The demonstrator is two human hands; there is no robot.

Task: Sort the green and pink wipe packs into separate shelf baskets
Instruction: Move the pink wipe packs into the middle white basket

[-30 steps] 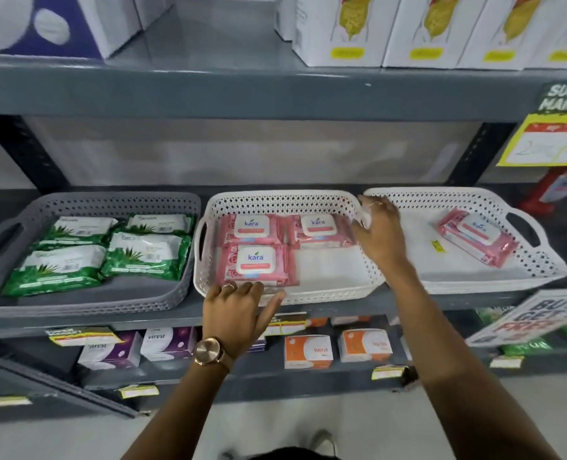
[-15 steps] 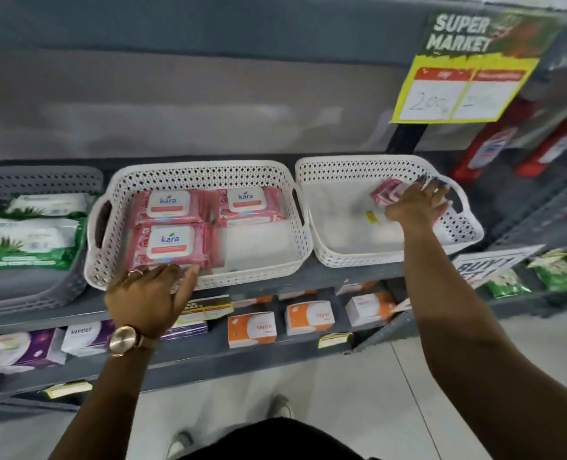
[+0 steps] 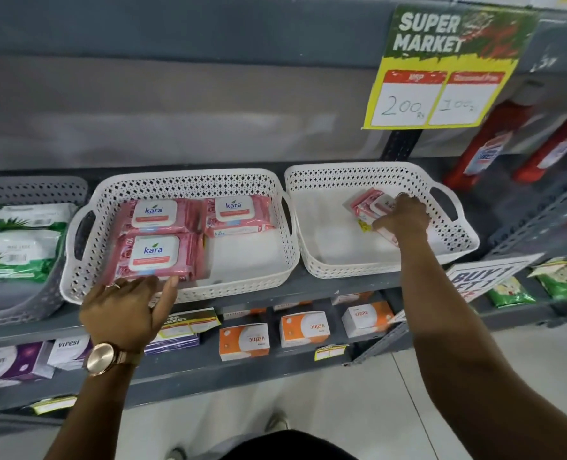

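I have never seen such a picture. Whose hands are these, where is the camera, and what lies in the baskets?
The camera sits on a person's head and looks down at the two bare hands; there is no machine. On the shelf stand three baskets. The grey basket holds green packs. The middle basket holds three pink packs. The left hand rests at its front rim. The right hand reaches into the right basket and lies on one pink pack; whether the fingers grip it, I cannot tell.

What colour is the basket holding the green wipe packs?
Grey, a perforated plastic basket at far left in the head view.
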